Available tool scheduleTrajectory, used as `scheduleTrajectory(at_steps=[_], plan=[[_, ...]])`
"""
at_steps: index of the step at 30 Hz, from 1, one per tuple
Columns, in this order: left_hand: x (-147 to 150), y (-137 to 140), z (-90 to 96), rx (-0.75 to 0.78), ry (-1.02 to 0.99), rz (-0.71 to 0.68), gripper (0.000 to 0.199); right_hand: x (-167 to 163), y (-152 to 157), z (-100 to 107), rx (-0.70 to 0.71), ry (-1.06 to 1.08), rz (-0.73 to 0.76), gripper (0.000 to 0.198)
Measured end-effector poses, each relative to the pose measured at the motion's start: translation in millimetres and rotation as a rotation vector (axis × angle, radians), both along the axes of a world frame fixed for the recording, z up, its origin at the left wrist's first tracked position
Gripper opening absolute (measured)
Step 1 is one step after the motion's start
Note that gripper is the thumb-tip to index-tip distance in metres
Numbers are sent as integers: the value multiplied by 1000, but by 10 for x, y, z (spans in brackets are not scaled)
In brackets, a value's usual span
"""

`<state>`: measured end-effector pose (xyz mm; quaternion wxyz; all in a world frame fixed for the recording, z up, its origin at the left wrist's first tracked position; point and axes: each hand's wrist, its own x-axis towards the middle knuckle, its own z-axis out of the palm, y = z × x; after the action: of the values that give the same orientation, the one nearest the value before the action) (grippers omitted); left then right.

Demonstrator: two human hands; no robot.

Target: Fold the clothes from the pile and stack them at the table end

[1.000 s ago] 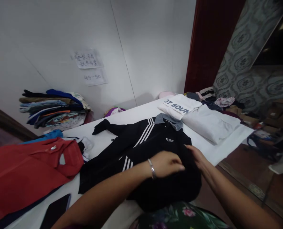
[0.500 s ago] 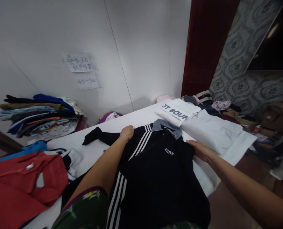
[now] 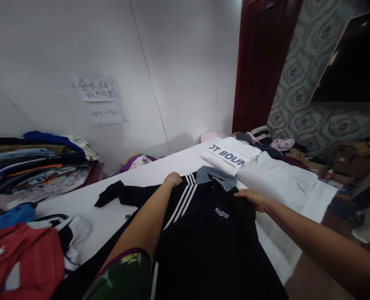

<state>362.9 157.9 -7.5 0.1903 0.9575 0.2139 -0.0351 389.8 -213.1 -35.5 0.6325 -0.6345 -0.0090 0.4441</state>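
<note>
A black long-sleeved polo shirt (image 3: pixel 203 233) lies front side up on the white table (image 3: pixel 106 225), with a grey-blue collar, white stripes down one shoulder and a small white chest logo. My left hand (image 3: pixel 174 179), a bracelet at its wrist, is closed on the shirt's shoulder beside the stripes. At the opposite shoulder, just below the collar, the fingers of my right hand (image 3: pixel 252 199) pinch the fabric. One sleeve stretches out to the left across the table; the other is not clearly visible. My left forearm covers part of the shirt's side.
Right of the shirt lie folded white garments (image 3: pixel 278 179), one with dark lettering. A red garment (image 3: pixel 25 258) and a blue one (image 3: pixel 13 216) sit at the near left. A tall clothes stack (image 3: pixel 41 166) stands by the wall at left. Cardboard boxes (image 3: pixel 353 156) are at far right.
My left hand has moved right along the shoulder toward the collar, and my right hand has moved inward toward the collar. The camera view has shifted slightly.
</note>
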Motion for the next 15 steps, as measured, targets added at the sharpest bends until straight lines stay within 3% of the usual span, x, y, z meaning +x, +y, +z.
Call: scheduleTrajectory(at_steps=[4,8,12,15], plan=[[-83,55,376,27,95,-1,38,59,-36,123,-15,-149,-30,14],[-405,138,847,69,48,17,28,36,-24,404,38,-201,-58,24],[-838,233,1384,151,-85,105,13,13,56,829,90,-360,-151,22],[-1202,309,1881,213,-248,217,26,52,138,1262,89,-586,-224,18]])
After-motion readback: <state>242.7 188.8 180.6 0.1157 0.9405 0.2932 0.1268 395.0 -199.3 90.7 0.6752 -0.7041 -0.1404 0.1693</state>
